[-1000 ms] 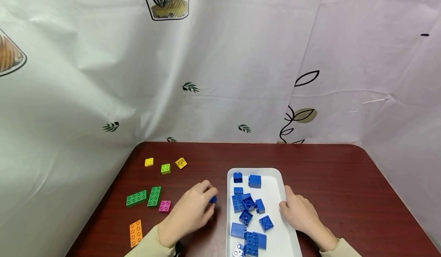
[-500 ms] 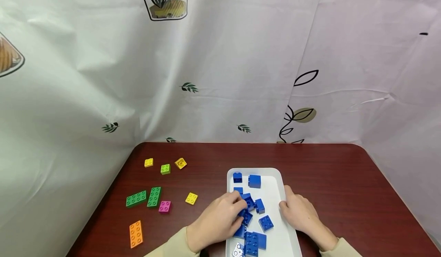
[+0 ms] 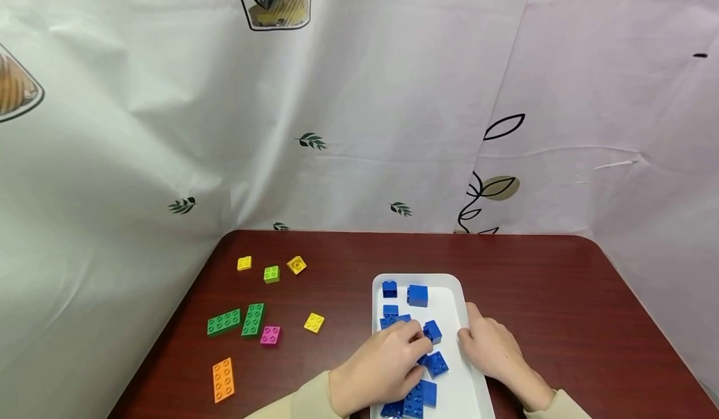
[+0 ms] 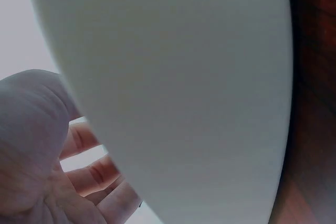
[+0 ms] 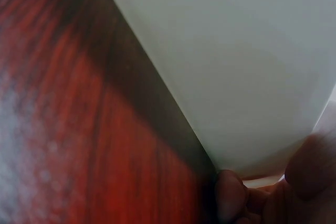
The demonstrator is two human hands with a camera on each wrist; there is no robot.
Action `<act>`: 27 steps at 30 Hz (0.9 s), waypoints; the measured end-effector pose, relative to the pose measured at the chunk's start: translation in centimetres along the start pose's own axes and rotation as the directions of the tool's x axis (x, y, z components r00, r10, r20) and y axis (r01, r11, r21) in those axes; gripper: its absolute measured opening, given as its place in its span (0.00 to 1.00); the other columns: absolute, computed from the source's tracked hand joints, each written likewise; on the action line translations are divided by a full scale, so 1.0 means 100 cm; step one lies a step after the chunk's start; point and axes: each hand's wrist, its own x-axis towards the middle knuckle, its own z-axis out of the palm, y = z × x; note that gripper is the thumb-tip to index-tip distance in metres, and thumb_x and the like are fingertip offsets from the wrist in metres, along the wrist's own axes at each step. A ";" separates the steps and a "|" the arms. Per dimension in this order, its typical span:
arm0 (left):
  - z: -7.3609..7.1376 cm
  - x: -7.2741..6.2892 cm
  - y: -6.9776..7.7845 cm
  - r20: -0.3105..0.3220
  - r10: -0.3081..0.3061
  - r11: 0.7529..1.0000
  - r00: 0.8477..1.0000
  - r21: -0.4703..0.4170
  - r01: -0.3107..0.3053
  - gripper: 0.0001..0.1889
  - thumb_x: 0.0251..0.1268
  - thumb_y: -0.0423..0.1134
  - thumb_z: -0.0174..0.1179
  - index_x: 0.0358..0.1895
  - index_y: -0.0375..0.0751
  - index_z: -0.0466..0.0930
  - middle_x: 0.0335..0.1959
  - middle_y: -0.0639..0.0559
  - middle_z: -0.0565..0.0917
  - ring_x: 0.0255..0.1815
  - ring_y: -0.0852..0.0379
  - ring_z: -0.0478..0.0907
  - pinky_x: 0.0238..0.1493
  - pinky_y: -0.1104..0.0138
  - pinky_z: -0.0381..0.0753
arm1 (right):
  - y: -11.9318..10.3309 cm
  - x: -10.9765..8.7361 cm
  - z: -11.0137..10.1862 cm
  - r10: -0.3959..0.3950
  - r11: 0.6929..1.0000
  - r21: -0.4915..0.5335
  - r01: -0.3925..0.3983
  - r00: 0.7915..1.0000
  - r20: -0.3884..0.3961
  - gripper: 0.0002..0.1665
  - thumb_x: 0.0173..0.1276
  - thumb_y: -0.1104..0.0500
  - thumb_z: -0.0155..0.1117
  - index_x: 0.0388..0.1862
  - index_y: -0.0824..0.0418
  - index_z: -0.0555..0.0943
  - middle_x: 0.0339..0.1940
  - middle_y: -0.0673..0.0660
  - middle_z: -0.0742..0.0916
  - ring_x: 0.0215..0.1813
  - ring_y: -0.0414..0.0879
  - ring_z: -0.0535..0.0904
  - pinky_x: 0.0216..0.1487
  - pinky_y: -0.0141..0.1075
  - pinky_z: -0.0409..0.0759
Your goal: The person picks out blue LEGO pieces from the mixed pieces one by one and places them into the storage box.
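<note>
The white tray (image 3: 474,400) stands on the table and holds several blue bricks (image 3: 417,295). My left hand (image 3: 387,363) reaches over its left side in the head view, bent fingers down among the blue bricks; part of the pile is hidden beneath it. In the left wrist view the fingers (image 4: 94,177) of that hand show gaps between them behind the tray wall, and no brick appears in them. My right hand (image 3: 494,347) grips the tray's right rim, its thumb at the edge. The right wrist view shows its fingertips (image 5: 231,195) against the tray's outer wall.
Left of the tray, loose bricks lie on the dark red table (image 3: 539,269): yellow (image 3: 314,323), magenta (image 3: 271,336), dark green (image 3: 253,320), light green (image 3: 272,274) and orange (image 3: 223,380). A patterned white cloth (image 3: 359,94) hangs behind the table.
My left hand has moved right, from beside the tray with a blue piece at its fingers to over the blue bricks, shifting some. A yellow brick has come into view. My right hand keeps its grip.
</note>
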 end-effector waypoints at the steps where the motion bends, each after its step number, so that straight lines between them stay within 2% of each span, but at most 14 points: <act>1: 0.000 0.000 0.000 0.004 0.000 1.000 1.000 -0.006 0.000 0.13 0.68 0.47 0.64 0.52 0.51 0.83 0.45 0.59 0.78 0.42 0.67 0.72 0.52 0.76 0.77 | 0.000 0.000 0.000 -0.001 1.000 0.001 0.001 1.000 0.000 0.23 0.67 0.61 0.58 0.59 0.69 0.71 0.18 0.52 0.75 0.20 0.46 0.68 0.21 0.41 0.67; 9: 0.000 0.000 0.002 -0.016 0.020 1.000 1.000 -0.016 -0.020 0.13 0.68 0.47 0.64 0.52 0.51 0.82 0.45 0.60 0.77 0.42 0.68 0.71 0.52 0.77 0.76 | 0.000 0.000 -0.002 -0.004 1.000 0.001 0.004 1.000 0.006 0.21 0.67 0.61 0.57 0.57 0.68 0.71 0.16 0.51 0.72 0.20 0.46 0.68 0.21 0.40 0.66; 11: 0.000 -0.001 0.002 -0.008 0.024 1.000 1.000 -0.013 -0.025 0.19 0.69 0.53 0.61 0.58 0.50 0.80 0.50 0.59 0.77 0.48 0.66 0.72 0.57 0.74 0.75 | 0.000 0.000 -0.001 -0.003 1.000 0.003 0.003 1.000 0.011 0.20 0.68 0.61 0.57 0.56 0.68 0.71 0.15 0.51 0.72 0.19 0.45 0.68 0.21 0.40 0.66; 13: 0.001 -0.003 0.003 0.007 0.025 1.000 1.000 -0.012 -0.025 0.28 0.70 0.61 0.56 0.66 0.51 0.75 0.60 0.56 0.75 0.58 0.63 0.72 0.63 0.67 0.74 | 0.000 0.000 -0.001 -0.004 1.000 0.007 0.004 1.000 0.011 0.20 0.68 0.61 0.57 0.56 0.67 0.71 0.15 0.50 0.72 0.19 0.45 0.68 0.21 0.40 0.66; 17: 0.000 -0.006 0.003 0.042 0.023 1.000 0.999 0.006 -0.023 0.44 0.66 0.76 0.41 0.78 0.54 0.59 0.78 0.53 0.61 0.77 0.51 0.60 0.71 0.53 0.66 | -0.001 0.000 -0.001 -0.009 1.000 0.016 0.009 1.000 0.007 0.19 0.67 0.62 0.57 0.56 0.67 0.72 0.15 0.50 0.72 0.19 0.45 0.69 0.20 0.40 0.66; 20: 0.000 -0.007 0.003 0.050 0.018 1.000 0.999 0.011 -0.019 0.46 0.64 0.78 0.37 0.80 0.56 0.55 0.80 0.54 0.56 0.79 0.49 0.56 0.71 0.48 0.65 | 0.000 0.000 0.000 -0.011 1.000 0.012 0.011 1.000 0.004 0.19 0.67 0.62 0.58 0.55 0.66 0.72 0.16 0.50 0.73 0.19 0.45 0.69 0.20 0.40 0.67; 27: -0.002 -0.009 -0.002 0.062 0.008 1.000 0.998 0.012 -0.009 0.46 0.64 0.79 0.36 0.81 0.58 0.52 0.82 0.56 0.50 0.81 0.48 0.50 0.72 0.46 0.62 | 0.001 0.000 0.001 0.008 1.000 0.006 -0.008 1.000 0.003 0.19 0.67 0.61 0.57 0.55 0.66 0.72 0.15 0.50 0.73 0.19 0.45 0.70 0.21 0.40 0.68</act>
